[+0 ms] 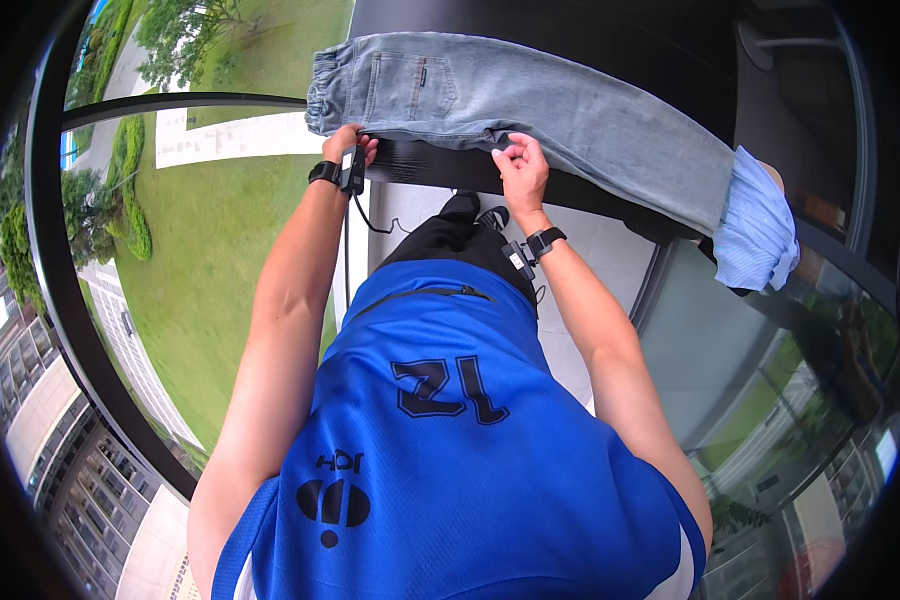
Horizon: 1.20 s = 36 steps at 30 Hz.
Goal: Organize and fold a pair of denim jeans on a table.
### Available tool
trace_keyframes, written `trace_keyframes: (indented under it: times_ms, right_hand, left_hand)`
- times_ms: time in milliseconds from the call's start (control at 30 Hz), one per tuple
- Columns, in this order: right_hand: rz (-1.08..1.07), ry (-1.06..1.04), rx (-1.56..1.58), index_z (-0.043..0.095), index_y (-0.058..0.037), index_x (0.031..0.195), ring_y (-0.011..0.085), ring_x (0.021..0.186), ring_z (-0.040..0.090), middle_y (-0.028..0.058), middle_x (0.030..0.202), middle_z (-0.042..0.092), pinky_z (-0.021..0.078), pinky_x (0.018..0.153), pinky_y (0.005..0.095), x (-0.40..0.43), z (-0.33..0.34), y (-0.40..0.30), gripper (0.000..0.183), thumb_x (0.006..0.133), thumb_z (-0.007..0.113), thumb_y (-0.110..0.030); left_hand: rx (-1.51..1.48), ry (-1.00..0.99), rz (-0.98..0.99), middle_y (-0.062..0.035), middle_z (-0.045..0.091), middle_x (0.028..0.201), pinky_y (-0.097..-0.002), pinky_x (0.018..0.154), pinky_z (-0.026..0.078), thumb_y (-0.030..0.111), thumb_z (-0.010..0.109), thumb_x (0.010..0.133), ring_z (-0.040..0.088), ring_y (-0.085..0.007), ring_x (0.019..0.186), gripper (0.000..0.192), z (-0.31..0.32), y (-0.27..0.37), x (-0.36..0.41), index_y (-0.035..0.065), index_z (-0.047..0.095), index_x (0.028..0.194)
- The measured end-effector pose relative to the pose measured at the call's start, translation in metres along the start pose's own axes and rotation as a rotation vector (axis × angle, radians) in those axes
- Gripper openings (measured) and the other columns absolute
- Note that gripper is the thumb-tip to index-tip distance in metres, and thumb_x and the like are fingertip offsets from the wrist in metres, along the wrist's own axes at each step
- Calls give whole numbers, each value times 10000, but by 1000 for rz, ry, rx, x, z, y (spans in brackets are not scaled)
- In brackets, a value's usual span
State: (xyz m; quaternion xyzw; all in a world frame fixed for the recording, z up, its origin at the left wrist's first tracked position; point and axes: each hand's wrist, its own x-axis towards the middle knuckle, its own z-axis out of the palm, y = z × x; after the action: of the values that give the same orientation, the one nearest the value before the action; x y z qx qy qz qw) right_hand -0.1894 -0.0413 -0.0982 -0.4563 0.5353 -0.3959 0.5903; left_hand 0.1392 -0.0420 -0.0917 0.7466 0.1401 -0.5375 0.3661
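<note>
A pair of light-blue denim jeans (555, 112) lies folded lengthwise across a dark table in front of me. Its elastic waistband (328, 86) is at the left, and a back pocket (416, 84) faces up. My left hand (350, 148) pinches the near edge of the denim just beside the waistband. Farther right, my right hand (523, 166) has curled fingers at the same near edge, where the fabric is bunched. Whether those fingers hold any cloth is not clear.
A blue striped cloth (757, 221) lies at the jeans' leg end, at the table's right. Dark glossy tabletop (435, 163) shows along the near side. A window (210, 225) stands close on my left, glass panels on my right. A cable (371, 217) hangs from the left wrist device.
</note>
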Motion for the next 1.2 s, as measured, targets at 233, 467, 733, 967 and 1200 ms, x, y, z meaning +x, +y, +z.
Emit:
trace_keyframes:
  times_ms: [233,467,733,967,1200]
  right_hand:
    - [-83,25,-299,660,8,1109,153,572,619,81,638,659,482,582,318,-2,4,-5,335,831,766,-144]
    - [-75,39,-471,661,-9,1153,207,546,615,80,614,643,486,574,352,-7,15,-9,373,814,769,-120]
    - [333,-179,78,523,23,1358,64,437,488,68,691,669,359,399,216,-5,21,-30,572,885,737,-216]
    - [448,-345,367,667,-20,879,84,447,552,45,658,655,403,399,217,2,-3,-22,216,936,676,-228]
    - [376,-340,-444,699,25,702,134,432,595,82,546,642,474,438,294,-3,-6,-4,303,875,710,-223]
  left_hand:
    - [16,2,4,-8,584,731,-321,601,558,183,630,924,663,-178,666,162,1,0,-1,78,538,842]
    - [-3,13,8,-41,610,720,-361,553,563,148,648,903,665,-205,604,132,-3,-2,3,46,584,850]
    - [82,-53,-2,-17,567,737,-327,633,565,209,647,919,650,-180,668,190,-4,-4,2,69,529,867]
    - [40,-82,74,-166,658,1011,-389,782,598,155,663,928,691,-292,928,261,-14,-13,-6,-37,578,1083]
    - [-1,-24,140,-255,674,996,-426,654,636,53,742,847,714,-345,803,308,-2,-21,-18,-123,594,1051]
